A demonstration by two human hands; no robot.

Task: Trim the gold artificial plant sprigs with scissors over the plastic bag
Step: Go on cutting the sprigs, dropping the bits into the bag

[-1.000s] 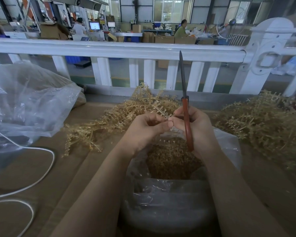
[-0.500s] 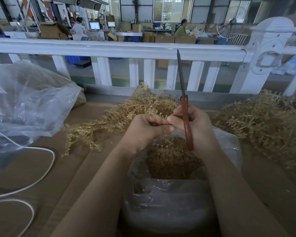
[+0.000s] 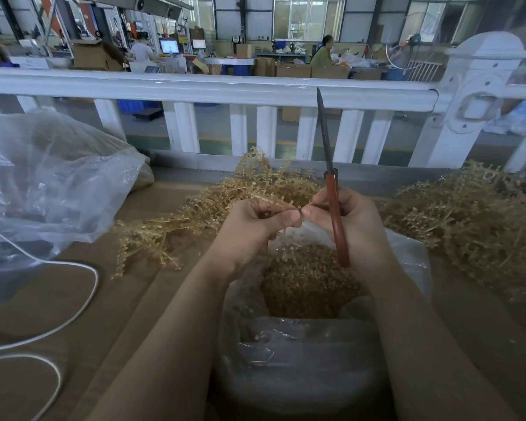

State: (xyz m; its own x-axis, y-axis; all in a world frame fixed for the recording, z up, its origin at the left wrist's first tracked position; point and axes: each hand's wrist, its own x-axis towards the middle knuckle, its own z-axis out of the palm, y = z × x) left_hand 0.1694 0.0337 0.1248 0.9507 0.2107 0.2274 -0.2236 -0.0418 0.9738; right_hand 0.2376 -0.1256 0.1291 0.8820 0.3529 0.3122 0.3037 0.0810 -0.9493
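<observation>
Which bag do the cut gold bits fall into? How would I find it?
Find the long white railing, then come down to the two hands. Right under them sits an open clear plastic bag full of tiny gold pieces. The other clear bag, far left, lies crumpled.

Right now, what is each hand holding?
Left hand: pinches a thin gold plastic sprig.
Right hand: grips red-handled scissors, blades closed, pointing up.

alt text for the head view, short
Two hands over an open plastic bag of gold trimmings: the left hand pinches a gold sprig, the right hand holds red-handled scissors pointing up. Sprig piles lie either side.
</observation>
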